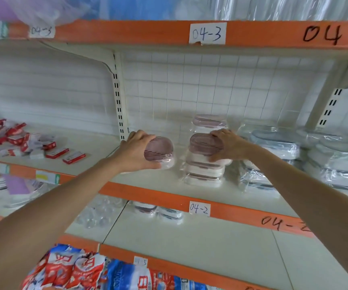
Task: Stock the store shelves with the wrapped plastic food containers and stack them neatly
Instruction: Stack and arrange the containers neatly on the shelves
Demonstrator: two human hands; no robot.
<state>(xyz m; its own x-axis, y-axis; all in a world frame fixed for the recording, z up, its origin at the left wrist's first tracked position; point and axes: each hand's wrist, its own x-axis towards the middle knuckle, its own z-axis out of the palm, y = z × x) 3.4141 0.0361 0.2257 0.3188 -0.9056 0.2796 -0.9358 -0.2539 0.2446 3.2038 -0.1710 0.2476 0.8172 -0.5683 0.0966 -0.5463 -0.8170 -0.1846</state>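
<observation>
Left hand (136, 150): fingers curled round a wrapped pink-lidded container (159, 152), held tilted with its lid facing the camera, just above the shelf (148, 181) marked 04-2. Long axis of that container runs roughly left to right, slightly tipped.

Right hand (227, 146): fingers and thumb gripping the right end of a second pink-lidded container (205, 144), which sits on, or just over, the front stack (203, 171) of like containers (contact with the one beneath cannot be told through the wrap). Lid also tilted toward the viewer; long axis left to right, in line with the stack below.

Rear stack (208, 122): same goods, directly behind the front stack, against the wire grid backing.

Relation governing the next move: the left-hand container lies to the left of the front stack, near it but apart, at about the height of its top. Judged: the right hand's piece is nearer its seat and likely settles first, needing only to be levelled; the left hand's piece must then travel rightward, or start a new stack on the bare shelf below it.

Adjoining stock: blue-grey wrapped containers (277, 147) to the right; small red-and-white boxes (14, 141) on the bay to the left.
</observation>
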